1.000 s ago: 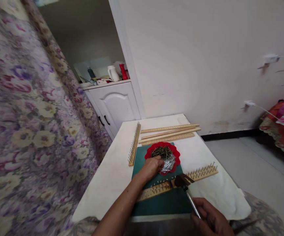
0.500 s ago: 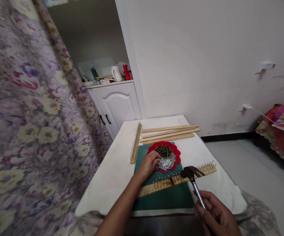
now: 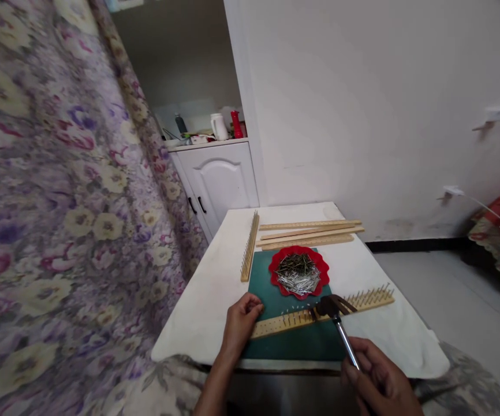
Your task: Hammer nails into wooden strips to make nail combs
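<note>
My right hand (image 3: 377, 384) is closed round the metal handle of a hammer (image 3: 335, 315), whose dark head rests over a wooden strip (image 3: 319, 315) studded with a row of nails. That strip lies across a green mat (image 3: 295, 344). My left hand (image 3: 240, 326) sits at the strip's left end with its fingers curled together; what they pinch, if anything, is too small to see. A red scalloped dish (image 3: 299, 272) heaped with loose nails stands behind the strip on the mat.
A second nailed strip (image 3: 249, 245) lies along the white table (image 3: 202, 312) at the left. Several plain wooden strips (image 3: 310, 233) lie at the far edge by the wall. A flowered curtain (image 3: 59, 202) hangs at left; a white cabinet (image 3: 221, 179) stands behind.
My left hand has drawn back from the dish of nails to the left end of the near strip. The hammer head has stayed over the strip; the view has shifted slightly.
</note>
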{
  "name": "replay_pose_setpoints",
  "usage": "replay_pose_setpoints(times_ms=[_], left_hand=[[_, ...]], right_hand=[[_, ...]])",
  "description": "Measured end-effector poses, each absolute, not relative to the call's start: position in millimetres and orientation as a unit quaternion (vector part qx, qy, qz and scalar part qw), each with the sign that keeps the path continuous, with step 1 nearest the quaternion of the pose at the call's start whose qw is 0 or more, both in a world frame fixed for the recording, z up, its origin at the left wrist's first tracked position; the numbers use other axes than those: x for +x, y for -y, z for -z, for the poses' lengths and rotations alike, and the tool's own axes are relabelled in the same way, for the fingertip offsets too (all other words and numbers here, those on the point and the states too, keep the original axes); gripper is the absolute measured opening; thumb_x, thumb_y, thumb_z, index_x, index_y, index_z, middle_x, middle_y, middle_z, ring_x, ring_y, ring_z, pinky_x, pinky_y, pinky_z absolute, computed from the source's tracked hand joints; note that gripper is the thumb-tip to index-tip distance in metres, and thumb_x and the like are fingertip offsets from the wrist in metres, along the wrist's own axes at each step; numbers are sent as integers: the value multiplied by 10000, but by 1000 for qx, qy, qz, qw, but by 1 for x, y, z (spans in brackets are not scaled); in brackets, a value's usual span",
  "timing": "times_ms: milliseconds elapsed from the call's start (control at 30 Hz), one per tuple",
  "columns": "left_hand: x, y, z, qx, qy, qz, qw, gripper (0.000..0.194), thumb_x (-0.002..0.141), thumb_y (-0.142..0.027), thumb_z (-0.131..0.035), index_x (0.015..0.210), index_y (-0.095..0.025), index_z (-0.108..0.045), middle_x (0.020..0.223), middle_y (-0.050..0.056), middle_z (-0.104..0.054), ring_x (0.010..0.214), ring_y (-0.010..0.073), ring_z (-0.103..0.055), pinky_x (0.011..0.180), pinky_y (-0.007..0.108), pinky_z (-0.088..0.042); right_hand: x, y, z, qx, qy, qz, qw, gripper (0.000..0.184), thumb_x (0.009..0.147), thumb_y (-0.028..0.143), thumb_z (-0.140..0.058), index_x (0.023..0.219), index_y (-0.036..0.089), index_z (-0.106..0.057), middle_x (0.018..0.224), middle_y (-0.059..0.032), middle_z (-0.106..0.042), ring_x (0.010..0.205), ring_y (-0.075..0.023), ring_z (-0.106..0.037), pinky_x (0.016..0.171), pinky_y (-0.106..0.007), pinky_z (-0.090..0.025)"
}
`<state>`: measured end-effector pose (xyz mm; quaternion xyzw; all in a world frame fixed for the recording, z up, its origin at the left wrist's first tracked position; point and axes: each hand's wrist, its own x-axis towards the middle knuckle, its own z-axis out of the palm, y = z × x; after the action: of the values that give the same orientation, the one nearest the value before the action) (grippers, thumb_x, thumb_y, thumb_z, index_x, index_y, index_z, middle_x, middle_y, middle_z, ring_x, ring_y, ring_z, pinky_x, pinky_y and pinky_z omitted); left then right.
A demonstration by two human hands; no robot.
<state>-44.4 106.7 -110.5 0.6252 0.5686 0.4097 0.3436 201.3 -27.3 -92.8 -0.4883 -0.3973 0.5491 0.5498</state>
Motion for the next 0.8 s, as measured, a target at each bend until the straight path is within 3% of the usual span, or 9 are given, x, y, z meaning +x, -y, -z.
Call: replay_pose_setpoints(times_ms=[267, 433, 633, 800], left_hand=[[-58, -113, 113, 703, -574, -340, 248, 46, 678, -157, -498, 643, -181, -514, 570, -63, -452, 563, 110, -443, 543, 192, -313], [-69, -117, 104, 771, -558, -240, 189, 141, 677, -78, -458, 653, -187, -545, 650, -28, -539, 643, 129, -499, 614, 211, -339], [-62, -116, 92, 830, -541, -107, 78, 171, 788, -148, -477, 667, -196, -588, 772, 39, -595, 744, 173, -528, 681, 254, -353], [-58, -115, 97, 824, -554, -100, 59, 203, 826, -155, -427, 681, -187, -566, 764, 39, -577, 725, 165, -528, 658, 246, -366]], right_hand=[[200, 30, 92, -496, 404, -542, 545, 449, 730, 563, -623, 972, 202, -510, 583, 45, -600, 297, -7, -327, 340, -152, -194], [201, 30, 95, -497, 410, -538, 543, 423, 739, 546, -621, 974, 208, -520, 582, 42, -599, 295, -8, -325, 338, -146, -212], [198, 29, 94, -500, 402, -538, 547, 435, 725, 558, -624, 975, 213, -541, 577, 38, -606, 290, -22, -329, 324, -159, -225], [196, 29, 91, -504, 403, -539, 542, 434, 727, 546, -633, 973, 202, -531, 562, 51, -591, 294, -10, -326, 325, -138, -214]])
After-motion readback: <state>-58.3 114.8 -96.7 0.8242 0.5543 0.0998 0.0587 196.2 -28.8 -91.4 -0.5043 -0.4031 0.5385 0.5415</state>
